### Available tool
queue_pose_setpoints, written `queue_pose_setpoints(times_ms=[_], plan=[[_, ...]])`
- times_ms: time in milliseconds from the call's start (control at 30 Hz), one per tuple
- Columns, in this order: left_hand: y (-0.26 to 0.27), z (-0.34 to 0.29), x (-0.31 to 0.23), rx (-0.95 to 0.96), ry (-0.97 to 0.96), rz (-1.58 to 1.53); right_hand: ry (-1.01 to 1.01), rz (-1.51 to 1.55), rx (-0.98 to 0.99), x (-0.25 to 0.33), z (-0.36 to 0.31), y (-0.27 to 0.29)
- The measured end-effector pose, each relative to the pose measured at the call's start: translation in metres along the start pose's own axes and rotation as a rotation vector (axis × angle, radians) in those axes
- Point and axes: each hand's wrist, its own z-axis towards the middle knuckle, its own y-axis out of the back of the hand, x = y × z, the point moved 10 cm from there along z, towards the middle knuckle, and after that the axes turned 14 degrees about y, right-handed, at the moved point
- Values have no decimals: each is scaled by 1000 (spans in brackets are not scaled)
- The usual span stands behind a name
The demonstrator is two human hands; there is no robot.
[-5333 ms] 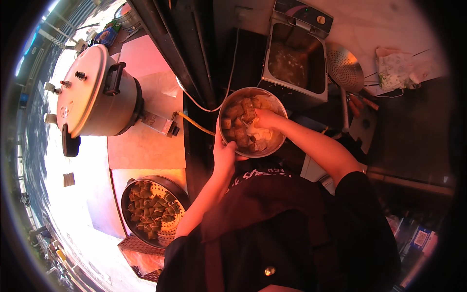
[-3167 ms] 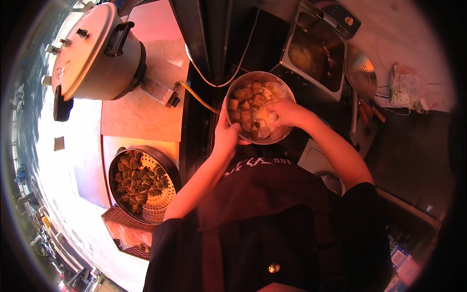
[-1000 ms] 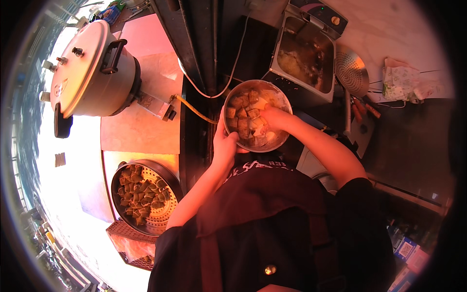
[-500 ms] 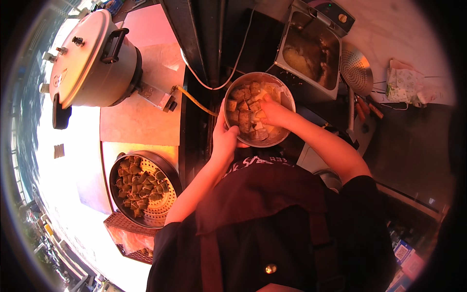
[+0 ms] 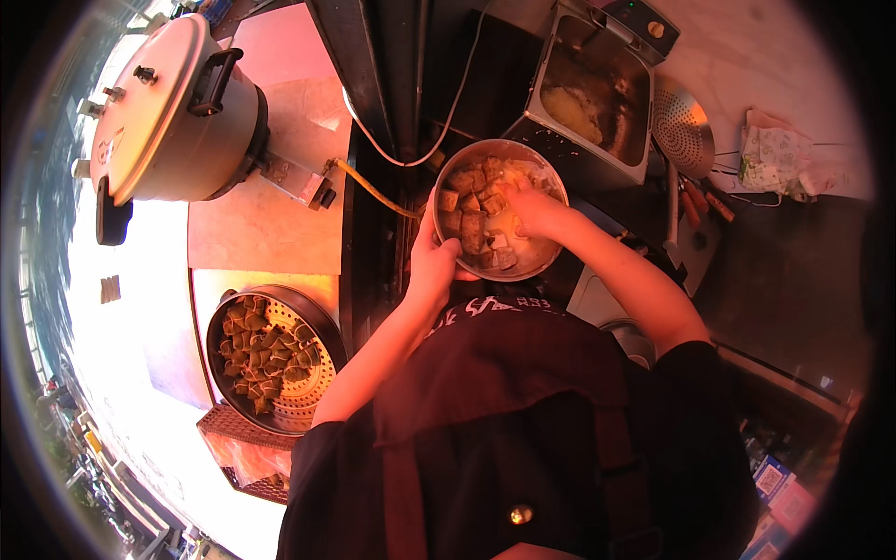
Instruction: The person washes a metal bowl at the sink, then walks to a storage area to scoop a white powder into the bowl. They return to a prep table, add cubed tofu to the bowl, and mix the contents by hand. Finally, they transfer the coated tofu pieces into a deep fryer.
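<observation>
My left hand (image 5: 432,263) is closed on the near left rim of a round metal bowl (image 5: 560,183), its thumb over the edge. Brown cubes of food (image 5: 473,227) fill the left part of the bowl, and paler, wet-looking pieces (image 5: 502,258) lie on the near side. My right hand (image 5: 539,211) reaches into the bowl from the right. Its fingers are bent down among pale pieces and liquid, pressed together; their tips are hidden, and what they pinch cannot be made out. The bowl is held in front of my dark apron (image 5: 504,373).
Ahead to the right stands a deep fryer (image 5: 621,121) with foam on its oil, beside a perforated skimmer (image 5: 683,126). On the left are a large pressure cooker (image 5: 173,121) on a burner and a steamer pan (image 5: 313,387) of leaf-wrapped parcels. A yellow hose (image 5: 373,189) runs from the burner.
My right hand has shifted a little to the right inside the bowl, among the pale pieces. My left hand keeps its hold on the rim. The whole view has slid slightly.
</observation>
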Motion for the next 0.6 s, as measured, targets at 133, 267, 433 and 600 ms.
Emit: queue_pose_setpoints(times_ms=[133,267,433,600], plan=[[1,-1,-1,-36,-22,0,-36,-3,-281,0,10,-6],[-2,2,-1,-36,0,38,-61,69,-248,-10,19,-24],[-1,5,1,-33,21,-2,163,61,-259,-4,12,3],[-5,7,-4,-5,2,-20,314,152,-485,6,-10,45]])
